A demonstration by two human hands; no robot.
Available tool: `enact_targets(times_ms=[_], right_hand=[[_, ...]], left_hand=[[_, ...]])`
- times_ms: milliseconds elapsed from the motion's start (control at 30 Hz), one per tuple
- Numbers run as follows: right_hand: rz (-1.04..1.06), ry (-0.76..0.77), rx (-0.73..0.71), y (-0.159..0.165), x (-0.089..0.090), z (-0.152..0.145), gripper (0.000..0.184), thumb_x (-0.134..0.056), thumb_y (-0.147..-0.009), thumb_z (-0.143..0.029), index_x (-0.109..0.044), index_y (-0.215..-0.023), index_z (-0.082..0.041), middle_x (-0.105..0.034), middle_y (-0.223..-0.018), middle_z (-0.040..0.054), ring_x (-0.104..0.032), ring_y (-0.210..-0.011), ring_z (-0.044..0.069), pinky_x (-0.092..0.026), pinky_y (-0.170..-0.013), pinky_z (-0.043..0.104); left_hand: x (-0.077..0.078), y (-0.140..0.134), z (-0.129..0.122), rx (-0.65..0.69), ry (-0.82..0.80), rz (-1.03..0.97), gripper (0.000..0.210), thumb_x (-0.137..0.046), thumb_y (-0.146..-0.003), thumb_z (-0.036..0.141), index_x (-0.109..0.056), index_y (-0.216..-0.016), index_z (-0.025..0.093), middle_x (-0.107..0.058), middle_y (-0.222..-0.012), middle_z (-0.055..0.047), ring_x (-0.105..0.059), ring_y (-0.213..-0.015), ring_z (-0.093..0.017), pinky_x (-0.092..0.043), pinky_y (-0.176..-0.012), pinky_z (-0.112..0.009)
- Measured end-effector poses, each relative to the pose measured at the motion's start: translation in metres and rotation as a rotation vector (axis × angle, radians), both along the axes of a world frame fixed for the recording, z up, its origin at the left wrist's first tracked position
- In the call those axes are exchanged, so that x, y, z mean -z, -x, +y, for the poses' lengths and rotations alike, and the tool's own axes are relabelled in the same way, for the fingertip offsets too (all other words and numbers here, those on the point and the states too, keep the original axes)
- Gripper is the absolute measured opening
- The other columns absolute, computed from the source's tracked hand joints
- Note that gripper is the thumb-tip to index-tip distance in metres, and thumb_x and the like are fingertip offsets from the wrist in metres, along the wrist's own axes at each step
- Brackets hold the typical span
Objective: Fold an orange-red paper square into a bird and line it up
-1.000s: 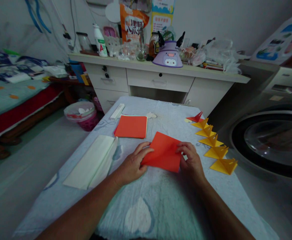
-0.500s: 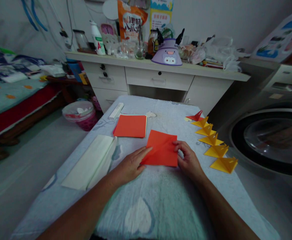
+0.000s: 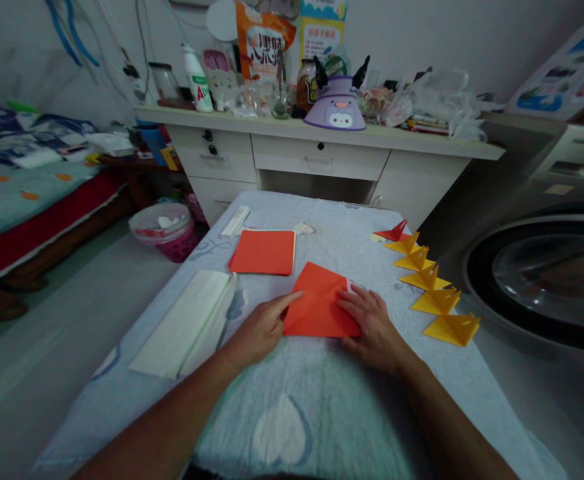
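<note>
A square sheet of orange-red origami paper (image 3: 319, 307) lies in front of me on the cloth-covered table, its right edge lifted slightly and showing a pale strip. My left hand (image 3: 266, 327) grips the sheet's left edge, fingertips on top. At the right edge my right hand (image 3: 372, 323) is closed around the paper, fingers over its upper face and thumb near the lower corner. Just behind is a stack of orange paper (image 3: 265, 252). To the right stands a row of several folded yellow paper figures (image 3: 437, 301), with a red folded figure (image 3: 395, 232) at its far end.
A folded whitish sheet (image 3: 185, 327) lies left of my left hand, with a small white box (image 3: 235, 222) farther back. Beyond the table is a cluttered white desk (image 3: 317, 160). A washing machine (image 3: 542, 267) stands right; a pink bin (image 3: 175, 243) is on the left floor.
My right hand has shifted inward over the sheet, its fingers now lying on the upper face. The paper has turned slightly and its right edge has lifted. My left hand stays at the left edge.
</note>
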State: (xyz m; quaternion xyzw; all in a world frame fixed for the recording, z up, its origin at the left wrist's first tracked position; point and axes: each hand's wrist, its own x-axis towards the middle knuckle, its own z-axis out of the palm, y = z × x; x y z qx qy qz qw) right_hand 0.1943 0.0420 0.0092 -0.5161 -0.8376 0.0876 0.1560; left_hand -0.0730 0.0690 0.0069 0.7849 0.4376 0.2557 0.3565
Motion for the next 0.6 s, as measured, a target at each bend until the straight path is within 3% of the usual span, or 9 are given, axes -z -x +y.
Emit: enact_targets(times_ms=[100, 233, 367, 600], right_hand=[[-0.042, -0.035, 0.007, 0.004, -0.012, -0.008, 0.057, -0.062, -0.080, -0.045, -0.059, -0.128, -0.014, -0.055, -0.138, 0.0171, -0.038, -0.135, 0.037, -0.020, -0.111, 0.060], [-0.046, -0.121, -0.034, 0.007, -0.015, -0.010, 0.042, -0.061, -0.085, -0.035, -0.063, -0.123, -0.019, -0.060, -0.134, 0.0141, -0.046, -0.129, 0.034, -0.022, -0.110, 0.057], [-0.031, -0.214, -0.082, 0.010, -0.008, -0.008, 0.030, -0.056, -0.088, -0.018, -0.068, -0.114, -0.025, -0.066, -0.126, 0.0077, -0.053, -0.121, 0.028, -0.026, -0.107, 0.052], [-0.026, -0.235, -0.038, 0.013, 0.005, -0.004, 0.031, -0.050, -0.092, -0.013, -0.069, -0.114, -0.024, -0.068, -0.124, 0.0079, -0.059, -0.112, 0.026, -0.038, -0.093, 0.046]], left_hand=[[0.003, -0.001, 0.000, 0.007, 0.076, -0.068, 0.064, -0.038, -0.080, 0.002, -0.046, -0.141, 0.019, -0.072, -0.112, -0.007, -0.067, -0.102, -0.016, -0.054, -0.089, -0.033], [0.003, -0.003, -0.002, -0.022, 0.055, -0.090, 0.062, -0.044, -0.079, 0.006, -0.047, -0.140, 0.017, -0.072, -0.111, -0.008, -0.069, -0.096, -0.017, -0.056, -0.085, -0.032], [0.001, -0.004, -0.002, -0.116, -0.184, -0.058, 0.047, -0.048, -0.078, 0.007, -0.063, -0.121, 0.019, -0.071, -0.114, -0.008, -0.067, -0.100, -0.018, -0.055, -0.090, -0.033], [-0.008, -0.001, -0.007, -0.100, -0.579, 0.131, 0.022, -0.051, -0.082, 0.008, -0.069, -0.089, 0.018, -0.066, -0.088, -0.007, -0.061, -0.086, -0.020, -0.053, -0.078, -0.036]])
